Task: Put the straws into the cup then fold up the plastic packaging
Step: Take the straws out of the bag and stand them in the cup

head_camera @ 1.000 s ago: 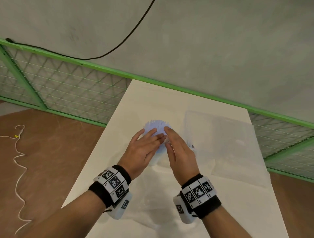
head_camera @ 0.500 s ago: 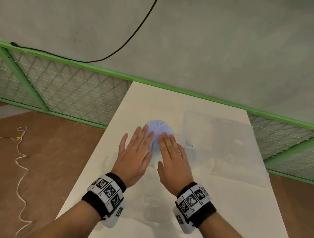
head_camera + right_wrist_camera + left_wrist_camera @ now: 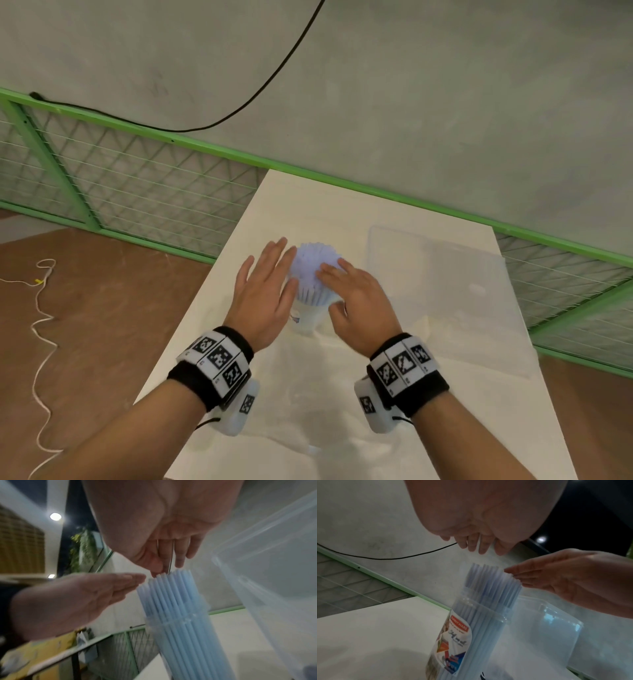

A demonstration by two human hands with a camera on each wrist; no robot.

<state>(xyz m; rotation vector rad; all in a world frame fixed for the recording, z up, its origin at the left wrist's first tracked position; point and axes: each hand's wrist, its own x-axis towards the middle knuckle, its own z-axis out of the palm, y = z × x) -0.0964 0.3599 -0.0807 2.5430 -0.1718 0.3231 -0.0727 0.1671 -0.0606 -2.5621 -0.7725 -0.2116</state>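
Note:
A bundle of pale blue straws (image 3: 312,265) stands upright in a clear plastic cup (image 3: 307,318) with a printed label (image 3: 453,642) in the middle of the white table (image 3: 342,212). My left hand (image 3: 267,284) is flat and open, close beside the left of the straw tops. My right hand (image 3: 354,291) is also open, and its fingertips (image 3: 178,562) rest on the straw ends (image 3: 169,577). Neither hand grips anything. Thin clear plastic film (image 3: 308,404) lies faintly visible on the table in front of the cup.
A large clear plastic box (image 3: 438,291) stands just right of the cup, close to my right hand. A green mesh fence (image 3: 137,185) runs behind the table. The table's left edge (image 3: 191,329) drops to a brown floor with a white cord (image 3: 41,329).
My hands met over the straw tops a second ago. They have since parted: the left now lies to the bundle's left, the right fingertips stay on top, and more of the straws shows.

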